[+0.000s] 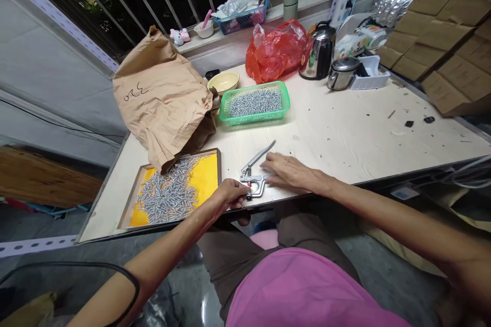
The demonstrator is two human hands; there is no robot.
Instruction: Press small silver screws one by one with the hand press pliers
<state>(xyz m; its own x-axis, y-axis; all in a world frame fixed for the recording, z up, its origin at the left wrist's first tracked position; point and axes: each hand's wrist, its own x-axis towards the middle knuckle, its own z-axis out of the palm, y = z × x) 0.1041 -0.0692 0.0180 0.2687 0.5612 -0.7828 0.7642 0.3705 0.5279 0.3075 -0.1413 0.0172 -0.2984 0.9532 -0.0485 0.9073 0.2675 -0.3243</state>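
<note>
A silver hand press, like snap-fastener pliers (260, 186), is at the table's front edge with its long lever raised. My left hand (231, 193) is at the left of its jaw, thumb and fingertips pinched together by the small red and black parts; whatever they hold is too small to make out. On the press's other side, my right hand (286, 171) hovers beside the frame and lever, its fingers smeared by motion. Left of my left hand lies a shallow tray (209, 176) with a yellow bottom, strewn with small silver metal pieces (164, 196).
Behind the press is a green basket (255, 118) full of similar metal pieces. A brown paper bag (164, 92) overhangs the tray's back. Farther back are a cream bowl (223, 82), red plastic bag (274, 53), kettle (321, 51) and metal pot (342, 74). Dark scraps (409, 123) lie at right.
</note>
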